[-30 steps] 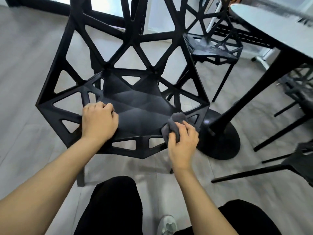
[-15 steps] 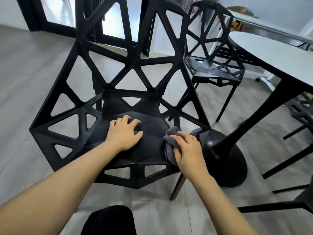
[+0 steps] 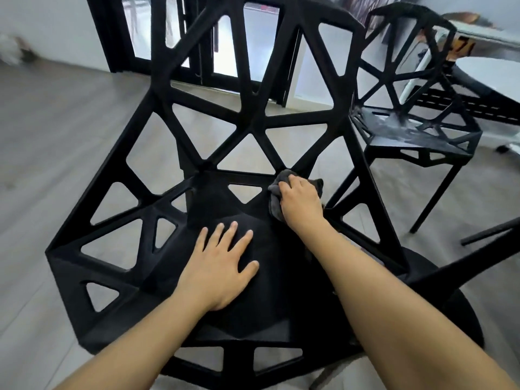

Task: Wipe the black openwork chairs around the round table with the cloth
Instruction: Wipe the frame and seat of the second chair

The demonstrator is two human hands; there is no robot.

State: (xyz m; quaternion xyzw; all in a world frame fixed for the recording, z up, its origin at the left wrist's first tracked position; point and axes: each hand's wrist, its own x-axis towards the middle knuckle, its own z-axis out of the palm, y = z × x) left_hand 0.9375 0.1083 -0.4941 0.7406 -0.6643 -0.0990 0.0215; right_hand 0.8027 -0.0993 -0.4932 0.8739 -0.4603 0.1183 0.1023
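Observation:
A black openwork chair (image 3: pixel 253 116) fills the middle of the view, its seat below me and its back rising away. My left hand (image 3: pixel 222 266) lies flat on the seat with fingers spread. My right hand (image 3: pixel 299 199) grips a dark grey cloth (image 3: pixel 277 190) and presses it where the seat meets the back, on the right side. A second black openwork chair (image 3: pixel 416 136) stands beyond at the right, its seat streaked with pale smears. The round table's white top (image 3: pixel 495 71) shows at the far right edge.
The table's black pedestal base (image 3: pixel 461 319) sits at the lower right, under my right forearm. A black leg of another chair (image 3: pixel 489 230) juts in from the right. Dark-framed glass doors (image 3: pixel 202 40) stand behind the chair. Grey wood floor (image 3: pixel 56 142) spreads to the left.
My right hand slid the cloth from the seat's front right edge back to the junction with the backrest. My left hand moved from the left edge to the seat's middle and flattened out.

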